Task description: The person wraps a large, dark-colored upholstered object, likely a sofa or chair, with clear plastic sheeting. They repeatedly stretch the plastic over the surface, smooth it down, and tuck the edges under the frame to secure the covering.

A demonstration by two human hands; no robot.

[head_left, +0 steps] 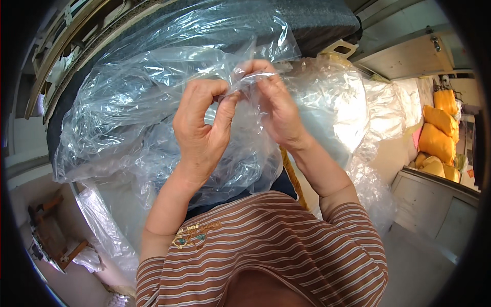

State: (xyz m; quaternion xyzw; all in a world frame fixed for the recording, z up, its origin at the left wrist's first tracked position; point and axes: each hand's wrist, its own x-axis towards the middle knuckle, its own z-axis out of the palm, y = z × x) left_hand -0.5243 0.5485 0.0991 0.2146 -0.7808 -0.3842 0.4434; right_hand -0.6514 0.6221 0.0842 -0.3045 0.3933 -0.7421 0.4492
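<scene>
Head view, left hand: the left hand [202,123], at the centre, pinches a gathered piece of clear plastic film [117,117] between thumb and forefinger.
Right hand: the right hand [279,105], just beside it, bends its fingers at the same film; they are blurred, so I cannot tell how firmly they press.
Film: it spreads from the left of the frame through the centre, in loose folds, under and around both hands.
Upper edge: a dark blue-grey surface [327,20] lies under the film and ends at the upper right, near a cream plastic handle [338,48].
Upper left: curved wooden rails [64,48] stand close along the film's side.
Right side: a wooden panel [417,59], yellow-orange bundles [439,140] and a pale cabinet [429,199] limit the room.
Lower left: a brown wooden stand [56,225].
Lower right: pale floor [409,261] gives the wider room, beside the striped shirt [276,245].
</scene>
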